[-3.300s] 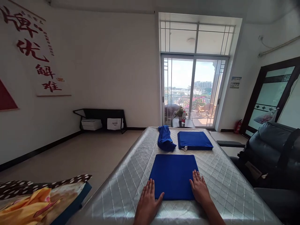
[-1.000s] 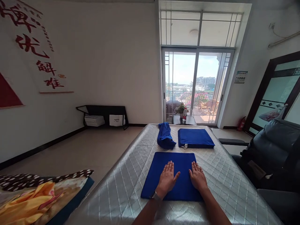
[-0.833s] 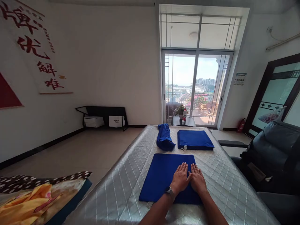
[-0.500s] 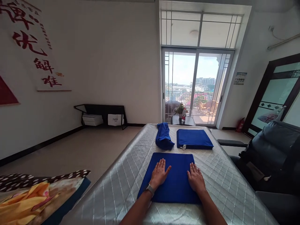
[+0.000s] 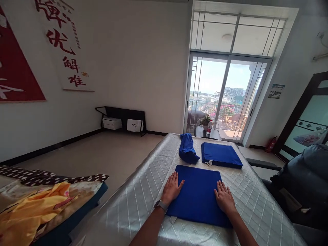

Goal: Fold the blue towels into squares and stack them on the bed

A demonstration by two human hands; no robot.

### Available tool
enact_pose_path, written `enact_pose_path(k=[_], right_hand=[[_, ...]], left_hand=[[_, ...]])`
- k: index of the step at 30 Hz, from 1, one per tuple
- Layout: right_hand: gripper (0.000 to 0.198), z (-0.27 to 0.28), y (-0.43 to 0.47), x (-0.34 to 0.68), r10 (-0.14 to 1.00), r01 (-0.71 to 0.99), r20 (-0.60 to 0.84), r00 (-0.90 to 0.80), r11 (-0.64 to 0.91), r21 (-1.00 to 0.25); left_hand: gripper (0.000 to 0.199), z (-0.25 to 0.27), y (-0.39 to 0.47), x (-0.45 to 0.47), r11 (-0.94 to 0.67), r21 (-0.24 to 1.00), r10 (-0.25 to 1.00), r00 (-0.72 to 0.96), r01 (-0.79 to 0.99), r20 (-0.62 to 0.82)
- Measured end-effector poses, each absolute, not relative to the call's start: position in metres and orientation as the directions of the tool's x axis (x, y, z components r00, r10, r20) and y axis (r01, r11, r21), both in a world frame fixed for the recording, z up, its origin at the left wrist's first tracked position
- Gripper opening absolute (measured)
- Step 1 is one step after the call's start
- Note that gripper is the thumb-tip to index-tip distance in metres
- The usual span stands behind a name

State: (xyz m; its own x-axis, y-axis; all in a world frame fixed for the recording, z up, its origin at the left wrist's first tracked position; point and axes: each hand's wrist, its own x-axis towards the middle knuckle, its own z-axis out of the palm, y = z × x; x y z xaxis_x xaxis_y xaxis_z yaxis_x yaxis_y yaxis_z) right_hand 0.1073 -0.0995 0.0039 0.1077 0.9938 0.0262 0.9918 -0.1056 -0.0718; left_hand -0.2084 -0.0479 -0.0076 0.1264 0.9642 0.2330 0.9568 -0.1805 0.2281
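Note:
A flat, square folded blue cloth lies on the silver quilted cover in front of me. My left hand rests along its left edge, fingers stretched out and thumb spread toward the cloth. Along the right edge lies my right hand, palm down with fingers extended. Neither hand grips anything. Just beyond the folded cloth sit a crumpled blue cloth and, to its right, a stack of folded blue cloths with a white tag at the near corner.
Bedding with a yellow cloth is at the lower left. A dark padded chair stands close on the right. Past the far end are a small table with a bottle and a glass sliding door. A black rack stands by the wall.
The view has turned left, so the scene sits further right. My left hand has slid outward from the top of the folded cloth to its left edge. My right hand stays by the right edge.

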Motion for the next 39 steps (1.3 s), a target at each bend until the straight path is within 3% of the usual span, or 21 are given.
enact_pose_path(k=[8,14,24,27,30,34,39], right_hand=[[0.066,0.038,-0.056,0.11,1.0,0.996,-0.001,0.03,-0.03,-0.078],[0.066,0.016,-0.031,0.116,0.999,0.993,0.02,-0.035,0.037,-0.11],[0.067,0.001,-0.024,0.119,0.998,0.993,0.056,0.009,-0.002,-0.12],[0.067,0.0,-0.024,0.119,0.998,0.992,0.059,0.016,-0.008,-0.123],[0.066,0.001,-0.024,0.118,0.998,0.99,0.057,0.012,-0.004,-0.14],[0.067,0.004,-0.027,0.118,0.997,0.988,0.072,0.009,0.003,-0.157],[0.063,0.002,-0.031,0.122,0.997,0.992,0.063,-0.034,0.042,-0.117]], left_hand=[[0.086,-0.009,-0.046,-0.21,-0.189,0.236,0.963,0.133,0.953,0.232],[0.087,-0.012,-0.044,-0.213,-0.183,0.231,0.965,0.129,0.956,0.228],[0.082,-0.012,-0.043,-0.216,-0.185,0.186,0.962,0.139,0.965,0.235],[0.079,-0.004,-0.05,-0.209,-0.197,0.148,0.94,0.144,0.969,0.309],[0.071,0.006,-0.056,-0.183,-0.336,0.102,0.884,0.276,0.936,0.377],[0.068,0.018,-0.053,-0.114,-0.57,0.102,0.792,0.512,0.815,0.333],[0.067,0.014,-0.029,-0.027,-0.661,0.188,0.732,0.57,0.726,0.372]])
